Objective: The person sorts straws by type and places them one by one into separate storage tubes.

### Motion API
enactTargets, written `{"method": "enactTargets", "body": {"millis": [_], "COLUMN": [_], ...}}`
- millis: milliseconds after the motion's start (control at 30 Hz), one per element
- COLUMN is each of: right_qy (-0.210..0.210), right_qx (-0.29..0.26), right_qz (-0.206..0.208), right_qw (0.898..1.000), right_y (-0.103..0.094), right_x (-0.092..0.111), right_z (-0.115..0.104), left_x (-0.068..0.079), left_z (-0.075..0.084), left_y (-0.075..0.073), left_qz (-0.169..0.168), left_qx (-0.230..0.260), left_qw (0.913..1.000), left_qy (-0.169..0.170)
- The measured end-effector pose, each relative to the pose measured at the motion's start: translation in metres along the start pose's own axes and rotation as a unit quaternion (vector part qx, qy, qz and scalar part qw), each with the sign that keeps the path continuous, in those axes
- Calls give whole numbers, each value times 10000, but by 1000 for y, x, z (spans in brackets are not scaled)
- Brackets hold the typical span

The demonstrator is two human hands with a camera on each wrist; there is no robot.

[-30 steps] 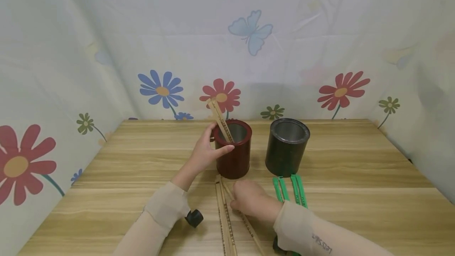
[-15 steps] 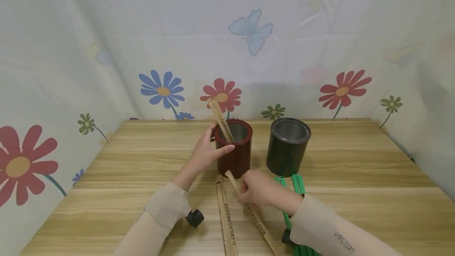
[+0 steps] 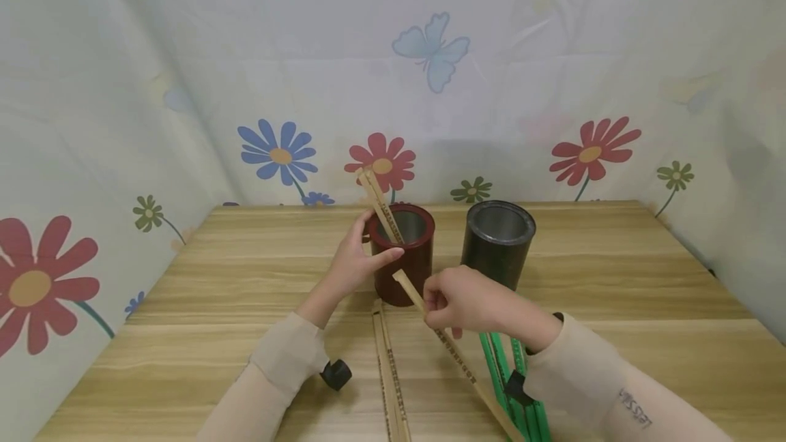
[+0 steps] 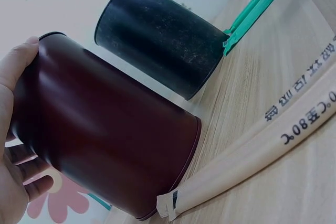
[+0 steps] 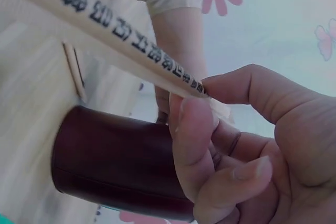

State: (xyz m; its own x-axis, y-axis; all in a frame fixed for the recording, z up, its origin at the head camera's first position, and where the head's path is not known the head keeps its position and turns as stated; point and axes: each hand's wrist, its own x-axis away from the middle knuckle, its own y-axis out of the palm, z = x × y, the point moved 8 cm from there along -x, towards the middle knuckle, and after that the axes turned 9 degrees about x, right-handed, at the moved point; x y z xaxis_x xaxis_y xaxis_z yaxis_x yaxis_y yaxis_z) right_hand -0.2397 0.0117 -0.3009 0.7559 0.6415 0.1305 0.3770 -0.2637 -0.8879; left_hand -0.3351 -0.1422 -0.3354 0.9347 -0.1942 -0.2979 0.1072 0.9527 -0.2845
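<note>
The table (image 3: 215,278) bore a red can (image 3: 402,282) and, apart from it, a black can (image 3: 494,258); tan straws (image 3: 383,367) and green straws (image 3: 529,420) lay in front.

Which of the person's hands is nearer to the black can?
Right. The right hand is just in front of the black can, pinching a wrapped straw; the left hand is farther off, gripping the red can.

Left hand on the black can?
No, the left hand holds the red can near its rim, while the black can stands apart, to the right.
</note>
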Motion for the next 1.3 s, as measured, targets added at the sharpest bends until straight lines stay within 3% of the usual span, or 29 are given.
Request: {"method": "enactTargets", "body": {"millis": [200, 467, 800, 1033, 1300], "right_qy": [-197, -310, -264, -352, -391], "right_qx": [59, 164, 1, -453, -588], "right_qz": [163, 994, 1662, 2393, 3416], "right_qw": [9997, 9944, 9857, 9692, 9372], "right_y": [-22, -64, -104, -136, -166], "right_x": [3, 5, 1, -5, -8], "right_z": [-5, -15, -22, -22, -27], "left_x": [-1, 0, -1, -1, -1], "left_z": [2, 0, -2, 0, -1], "left_y": [0, -1, -1, 0, -1], "left_qz": [-45, -22, -44, -78, -69], "left_qx": [-27, -22, 5, 5, -41], "left_qw": [9999, 10000, 10000, 10000, 10000], "left_qy": [105, -27, 35, 29, 29]}}
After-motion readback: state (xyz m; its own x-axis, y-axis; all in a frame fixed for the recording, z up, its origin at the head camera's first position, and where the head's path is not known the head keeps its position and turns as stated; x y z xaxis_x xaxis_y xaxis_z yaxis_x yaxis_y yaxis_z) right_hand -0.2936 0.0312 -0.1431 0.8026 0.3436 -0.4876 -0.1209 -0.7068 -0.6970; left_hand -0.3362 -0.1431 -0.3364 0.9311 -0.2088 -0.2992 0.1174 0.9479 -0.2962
